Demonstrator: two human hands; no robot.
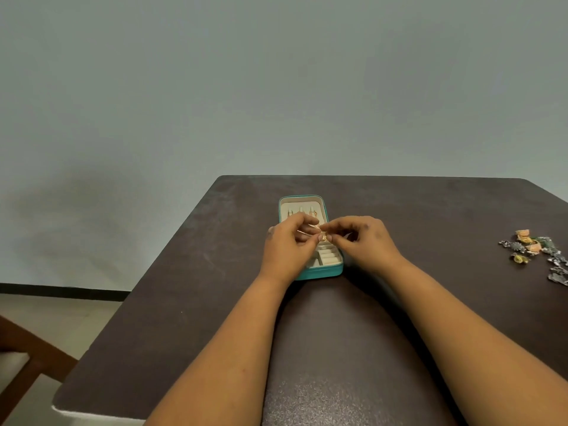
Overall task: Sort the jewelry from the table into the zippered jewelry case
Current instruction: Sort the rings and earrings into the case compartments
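A dark brown, matte-topped table [190,302] fills the lower half of the frame, set against a plain grey-green wall [215,87]. Just above frame centre lies an open teal, zip-edged jewelry case with a cream lining [322,272]; its far half shows several small hanging pieces [302,213] (too small to identify), and its near half shows ring rolls and small compartments [327,256]. Over the middle of the case, the left hand [285,244] and the right hand [365,238] meet fingertip to fingertip, both with fingers curled, pinching between them a small gold-coloured jewelry piece [322,233]; whether it touches the case cannot be told. Both bare forearms extend from the bottom edge of the frame. At the right edge of the frame, well apart from the case, a loose cluster of silver-grey, orange and yellow jewelry [534,253] rests on the tabletop. A brown wooden chair frame [27,358] shows at lower left.
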